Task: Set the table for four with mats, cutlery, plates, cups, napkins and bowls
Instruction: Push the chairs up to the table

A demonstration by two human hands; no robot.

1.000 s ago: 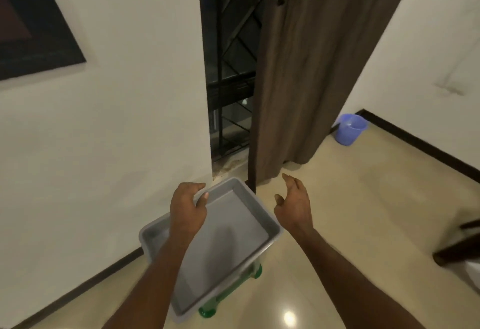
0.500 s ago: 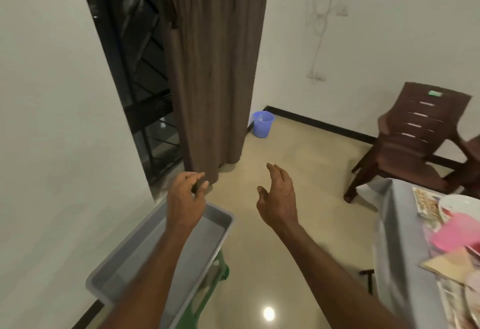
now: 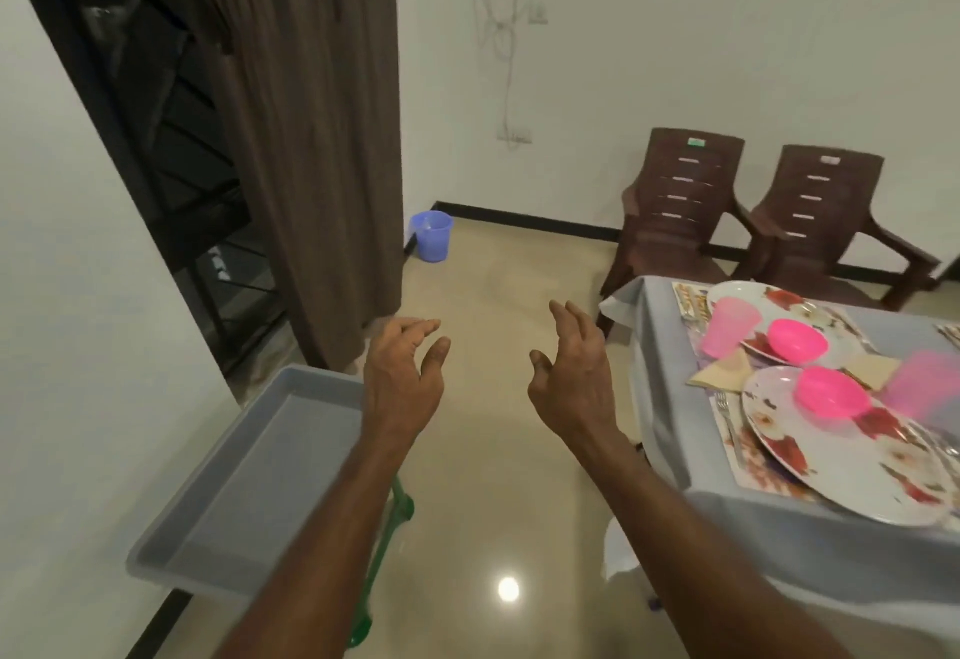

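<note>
Table (image 3: 670, 362) off to your right, draped in a pale grey cloth, and that's where everything you care about sits. Two place settings show at its near corner: a flowered plate (image 3: 852, 471) closest to you with a pink bowl (image 3: 832, 399) on it, a second plate (image 3: 737, 291) farther along the table edge with another pink bowl (image 3: 797, 340), and a pink cup (image 3: 730, 325) at that far plate's left rim. Folded napkins (image 3: 723, 371) lie between the two plates, and a fork (image 3: 726, 411) lies just left of the near plate, its long axis running roughly along the table's left edge, away from you. A second pink cup sits right of the near bowl, too blurred to place exactly.

Grey tray (image 3: 244, 481) on the opposite side, well apart from the table, resting on a green stand with nothing in it.

Your right hand (image 3: 574, 377) hangs between tray and table, fingers loose and spread, holding nothing, and it's plainly the nearer one to the settings. Your left hand (image 3: 402, 375) hovers at the tray's far corner, fingers relaxed and gripping nothing too.

So the settings lie to the right of your right fingertips; I'd judge any adjustment there is a right-hand reach, sweeping toward the table's near corner. Whether the other two places are laid, you can't tell from here.
</note>
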